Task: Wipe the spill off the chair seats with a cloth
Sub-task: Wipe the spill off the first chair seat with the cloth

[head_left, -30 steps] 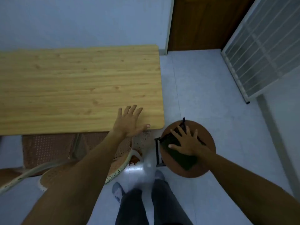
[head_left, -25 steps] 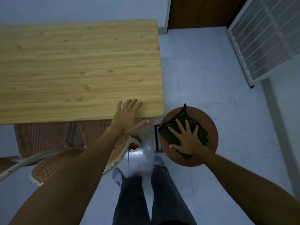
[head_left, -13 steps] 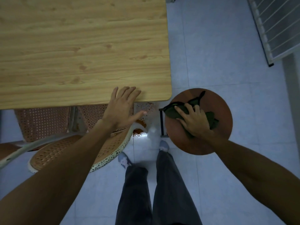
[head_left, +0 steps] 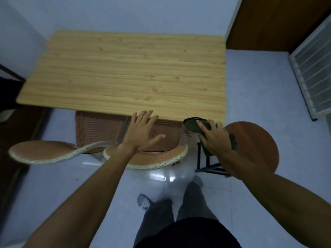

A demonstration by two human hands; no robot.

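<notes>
My right hand (head_left: 213, 138) grips a dark green cloth (head_left: 192, 124), lifted off the round brown stool (head_left: 256, 142) and held to the stool's left, near the table's front right corner. My left hand (head_left: 142, 131) is open with fingers spread, hovering over the back of a woven brown chair (head_left: 161, 156) tucked under the table. Dark reddish spill spots (head_left: 187, 134) show on that chair's seat just below the cloth. A second woven chair (head_left: 41, 152) sits to the left.
A light wooden table (head_left: 125, 74) fills the middle. The stool's black frame (head_left: 206, 165) stands by my feet (head_left: 143, 201). A brown door (head_left: 279, 22) and a white grille (head_left: 315, 72) are at the right. The tiled floor is pale and glossy.
My right hand closed on the cloth, lifted it off the stool and carried it left toward the chair. The view tilted up. My left hand stays near the table edge.
</notes>
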